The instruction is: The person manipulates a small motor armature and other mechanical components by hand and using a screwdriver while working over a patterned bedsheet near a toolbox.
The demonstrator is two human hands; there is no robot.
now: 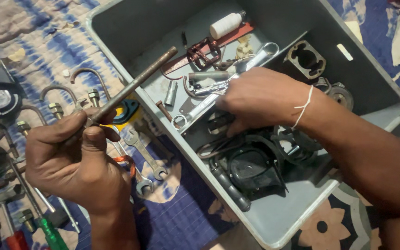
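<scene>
Over the patterned blue and cream cloth (186, 217) that covers the floor, the left hand (72, 159) is clenched around the lower end of a long rusty brown metal rod (135, 83), thumb and forefinger pressing it near the knuckles. That rod slants up and to the right, and its far tip reaches over the near-left wall of a large grey plastic bin (278, 227). Just beside the left hand, on the cloth, lie two silver open-ended spanners (146, 159), side by side and pointing toward the bin. Near the cloth's bottom-left corner sit a green-handled screwdriver (52, 234) and a red-handled tool (15, 240), with several curved steel hook bolts (56, 99) farther up along the left edge.

Inside the bin, the right hand (260, 99), a thin white thread tied about its wrist, lies palm down among loose parts, its fingers curled onto a long silver ring spanner (223, 88); whether it truly grips the spanner or only presses on it I cannot tell. Toward the bin's far wall rests a small white plastic bottle (227, 24), lying across a flat reddish strip (209, 48). A beige metal gasket-shaped plate (305, 59) sits near the bin's far-right wall. Close to the bin's near corner lie black rubbery parts and cables (255, 164), just beneath the right forearm.
</scene>
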